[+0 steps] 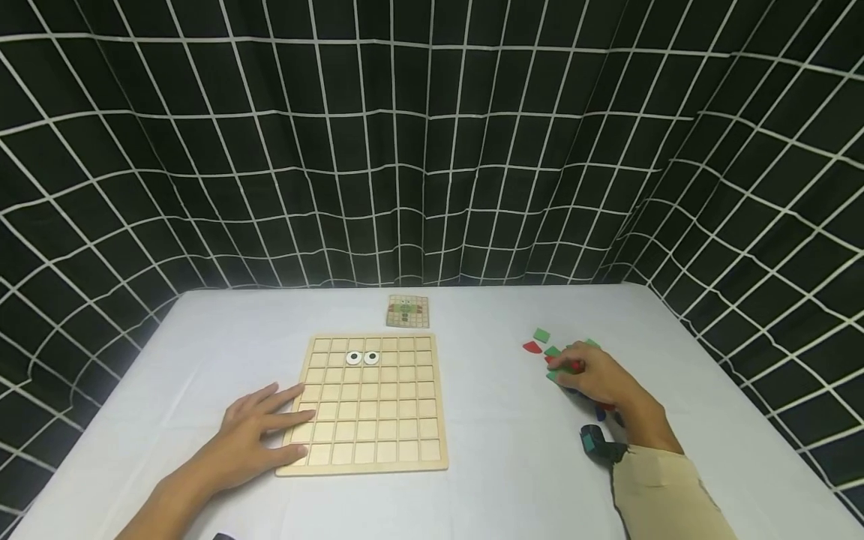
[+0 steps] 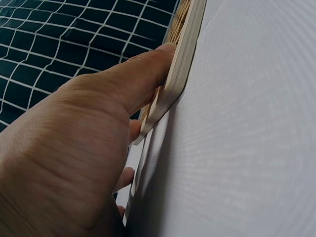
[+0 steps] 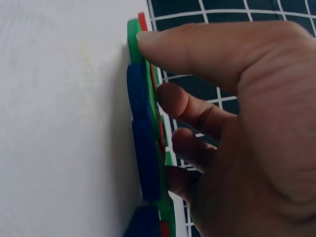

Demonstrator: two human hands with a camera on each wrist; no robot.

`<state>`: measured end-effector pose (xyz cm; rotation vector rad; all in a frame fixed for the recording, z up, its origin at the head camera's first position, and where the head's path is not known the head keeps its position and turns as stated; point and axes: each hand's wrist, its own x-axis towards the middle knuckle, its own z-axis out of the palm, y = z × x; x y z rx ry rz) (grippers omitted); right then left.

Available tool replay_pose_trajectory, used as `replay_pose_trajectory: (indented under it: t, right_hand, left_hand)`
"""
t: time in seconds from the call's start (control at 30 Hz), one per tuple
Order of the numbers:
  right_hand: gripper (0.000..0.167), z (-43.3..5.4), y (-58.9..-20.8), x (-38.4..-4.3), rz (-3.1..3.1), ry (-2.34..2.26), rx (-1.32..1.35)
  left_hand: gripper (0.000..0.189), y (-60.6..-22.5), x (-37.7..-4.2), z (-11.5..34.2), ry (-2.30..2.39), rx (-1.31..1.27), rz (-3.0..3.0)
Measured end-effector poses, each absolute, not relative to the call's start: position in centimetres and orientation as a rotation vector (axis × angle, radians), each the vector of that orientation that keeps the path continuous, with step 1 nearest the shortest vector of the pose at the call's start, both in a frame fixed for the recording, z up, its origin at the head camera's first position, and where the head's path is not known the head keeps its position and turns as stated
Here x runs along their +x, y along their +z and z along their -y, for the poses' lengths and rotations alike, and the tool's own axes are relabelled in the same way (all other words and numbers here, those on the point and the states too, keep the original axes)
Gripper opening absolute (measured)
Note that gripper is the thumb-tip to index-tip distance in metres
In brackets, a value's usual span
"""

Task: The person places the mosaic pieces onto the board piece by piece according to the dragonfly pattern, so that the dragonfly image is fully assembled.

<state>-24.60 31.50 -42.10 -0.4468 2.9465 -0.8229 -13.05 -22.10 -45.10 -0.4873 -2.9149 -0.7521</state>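
A square wooden grid board (image 1: pixel 367 411) lies on the white table, with two round eye pieces (image 1: pixel 362 358) in its upper rows. My left hand (image 1: pixel 253 435) rests at the board's left edge, fingers spread and their tips on it. In the left wrist view the thumb (image 2: pixel 148 66) touches the board's rim (image 2: pixel 180 69). At the right, my right hand (image 1: pixel 601 379) is over a loose pile of flat coloured pieces. The right wrist view has its thumb touching a green piece (image 3: pixel 133 42), beside blue pieces (image 3: pixel 145 158); the index fingertip is hidden there.
Behind the board lies a small picture card (image 1: pixel 408 311) with a patterned grid. A green square (image 1: pixel 541 335) and a red piece (image 1: pixel 532 347) lie at the pile's far left. A dark curtain with white grid lines (image 1: pixel 425 150) surrounds the table.
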Motion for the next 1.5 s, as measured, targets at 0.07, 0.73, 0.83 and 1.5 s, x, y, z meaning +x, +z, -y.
replay_pose_trajectory:
  t: [0.07,0.73,0.83,1.5]
  right_hand:
    - [0.015,-31.3,-42.2,-24.8,-2.972,-0.811,-0.461]
    - [0.032,-31.7,-42.8,-24.6,-2.945,-0.796,-0.441]
    - [0.028,-31.4,-42.7,-24.5,-2.968,-0.757,-0.446]
    - [0.025,-29.9,-38.7,-23.8,-3.144,-0.931,-0.437]
  left_hand:
    - [0.047,-45.0,-13.0,22.2,-0.755,-0.487,2.911]
    - [0.047,-45.2,-13.0,22.1,-0.760,-0.502,2.890]
    - [0.047,-45.1,-13.0,22.1,-0.760,-0.487,2.911]
    - [0.047,-45.4,-12.9,22.3,-0.777,-0.477,2.900]
